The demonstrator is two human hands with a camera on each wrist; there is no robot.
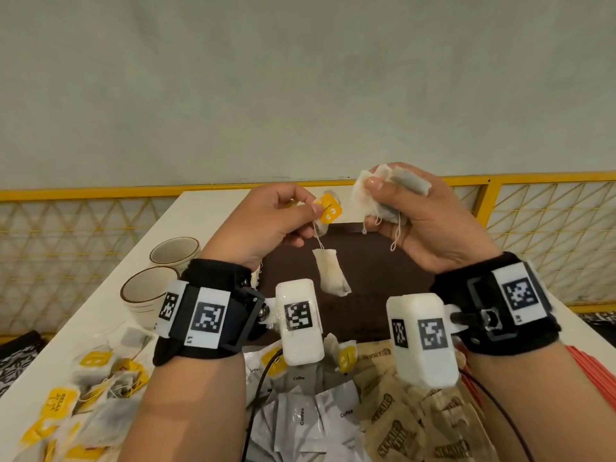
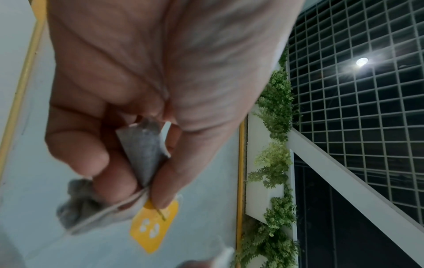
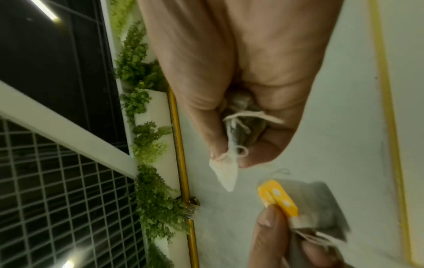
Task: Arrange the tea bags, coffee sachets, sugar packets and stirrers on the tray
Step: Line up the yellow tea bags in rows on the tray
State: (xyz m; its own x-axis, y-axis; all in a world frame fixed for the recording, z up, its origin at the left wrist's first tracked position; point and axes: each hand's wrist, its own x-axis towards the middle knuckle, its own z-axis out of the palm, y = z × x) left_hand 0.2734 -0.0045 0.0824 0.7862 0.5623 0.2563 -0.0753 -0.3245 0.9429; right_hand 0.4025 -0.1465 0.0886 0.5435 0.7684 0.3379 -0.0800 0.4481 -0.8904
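Both hands are raised above the dark brown tray point(image 1: 376, 275). My left hand point(image 1: 283, 218) pinches a yellow tea-bag tag point(image 1: 328, 208) together with a tea bag point(image 2: 144, 150); another tea bag point(image 1: 331, 276) dangles from it by its string over the tray. My right hand point(image 1: 400, 208) grips a bunch of tea bags point(image 1: 383, 195), their strings point(image 1: 396, 235) hanging loose. The wrist views show the tag point(image 2: 153, 228) and the bunched bags point(image 3: 243, 125). More tea bags point(image 1: 76, 395) lie at the near left, white coffee sachets point(image 1: 310, 418) in the middle, brown sugar packets point(image 1: 413, 418) at the near right.
Two white cups with brown rims point(image 1: 151, 295) point(image 1: 175, 251) stand at the left of the white table point(image 1: 206, 208). Red stirrers point(image 1: 590, 371) lie at the right edge. A yellow-framed lattice rail point(image 1: 83, 228) runs behind and beside the table.
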